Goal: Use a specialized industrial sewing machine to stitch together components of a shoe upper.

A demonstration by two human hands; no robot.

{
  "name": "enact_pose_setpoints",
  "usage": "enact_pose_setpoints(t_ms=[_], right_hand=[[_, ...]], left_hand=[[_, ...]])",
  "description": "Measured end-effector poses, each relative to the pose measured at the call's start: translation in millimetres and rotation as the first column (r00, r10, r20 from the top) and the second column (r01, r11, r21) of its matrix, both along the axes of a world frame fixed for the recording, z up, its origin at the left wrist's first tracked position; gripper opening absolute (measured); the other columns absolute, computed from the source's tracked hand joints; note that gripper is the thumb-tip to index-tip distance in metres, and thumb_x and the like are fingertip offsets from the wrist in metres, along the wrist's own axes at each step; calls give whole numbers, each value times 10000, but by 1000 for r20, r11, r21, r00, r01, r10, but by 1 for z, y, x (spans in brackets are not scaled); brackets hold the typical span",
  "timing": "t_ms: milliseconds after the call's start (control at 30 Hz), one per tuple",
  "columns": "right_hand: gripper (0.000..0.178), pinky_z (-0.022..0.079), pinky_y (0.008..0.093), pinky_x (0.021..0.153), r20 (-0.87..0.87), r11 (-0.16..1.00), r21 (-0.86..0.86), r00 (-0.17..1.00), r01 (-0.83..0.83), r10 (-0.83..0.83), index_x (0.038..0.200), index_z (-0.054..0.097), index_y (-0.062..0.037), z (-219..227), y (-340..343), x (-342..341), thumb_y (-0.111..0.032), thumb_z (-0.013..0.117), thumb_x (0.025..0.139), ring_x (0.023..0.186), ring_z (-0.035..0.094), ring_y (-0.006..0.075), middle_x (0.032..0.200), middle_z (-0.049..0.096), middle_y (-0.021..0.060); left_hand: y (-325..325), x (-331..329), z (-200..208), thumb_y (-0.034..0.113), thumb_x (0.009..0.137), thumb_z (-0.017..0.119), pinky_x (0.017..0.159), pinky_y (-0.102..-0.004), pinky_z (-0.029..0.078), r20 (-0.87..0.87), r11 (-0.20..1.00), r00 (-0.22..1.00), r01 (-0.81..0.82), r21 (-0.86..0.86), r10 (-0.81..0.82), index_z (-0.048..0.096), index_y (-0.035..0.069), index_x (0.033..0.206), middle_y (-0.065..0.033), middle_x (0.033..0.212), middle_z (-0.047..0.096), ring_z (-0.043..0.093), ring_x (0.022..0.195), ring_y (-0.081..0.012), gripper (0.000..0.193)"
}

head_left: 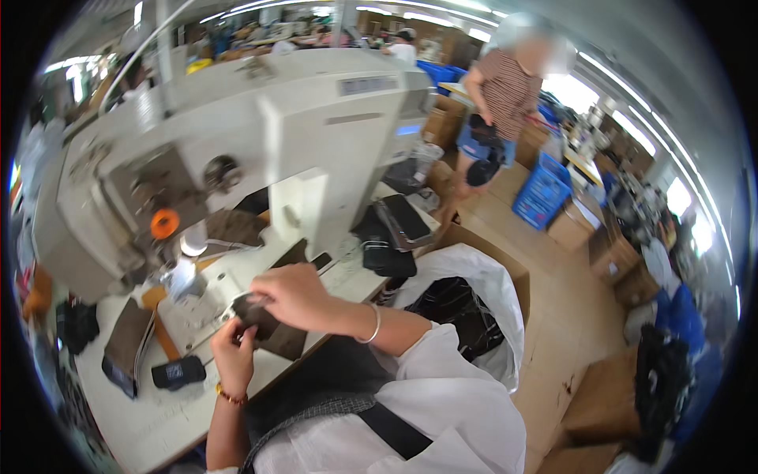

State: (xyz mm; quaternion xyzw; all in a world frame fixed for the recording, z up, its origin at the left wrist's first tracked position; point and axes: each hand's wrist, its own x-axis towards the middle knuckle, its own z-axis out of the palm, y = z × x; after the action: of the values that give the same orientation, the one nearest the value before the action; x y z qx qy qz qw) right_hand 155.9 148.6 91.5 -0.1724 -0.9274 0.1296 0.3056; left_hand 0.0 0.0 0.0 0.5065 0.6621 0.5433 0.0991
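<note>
My left hand (233,351), with a beaded bracelet at the wrist, pinches the near edge of a dark brown fabric piece (280,336) on the white sewing table (189,415). My right hand (296,296) is closed on the same piece from above, its fingertips partly hidden and slightly blurred. Both hands are beside the needle area of a large white industrial sewing machine (324,110). An orange thread spool (164,223) shows on the machine. To the left of my left hand lie a small black pouch-like piece (178,372) and a folded dark fabric piece (128,345).
Stacked black pieces (387,237) lie at the table's right end. Beside it stands a carton (505,265) lined with a white bag (505,347), dark goods inside. Farther off, a person (505,95) stands holding black items near a blue crate (542,192). Cardboard boxes (604,395) line the right.
</note>
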Motion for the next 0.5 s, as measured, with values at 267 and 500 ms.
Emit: enact_pose_setpoints(t_ms=[267,500], right_hand=[[122,522,388,560,-199,991,126,980,33,-7,890,654,-77,-10,-12,12,-124,732,808,656,667,257,870,596,62],[103,532,374,568,-233,988,98,968,119,-93,892,663,-50,-23,-16,17,-135,703,850,665,692,256,790,635,74]], left_hand=[[-5,17,15,-31,957,700,517,-228,505,298,990,949,126,-67,-101,621,-36,907,-5,767,598,587,632,-67,94],[-8,21,5,-79,934,674,556,-232,537,316,993,947,84,-87,-53,618,-30,942,-18,820,612,636,667,-84,75]])
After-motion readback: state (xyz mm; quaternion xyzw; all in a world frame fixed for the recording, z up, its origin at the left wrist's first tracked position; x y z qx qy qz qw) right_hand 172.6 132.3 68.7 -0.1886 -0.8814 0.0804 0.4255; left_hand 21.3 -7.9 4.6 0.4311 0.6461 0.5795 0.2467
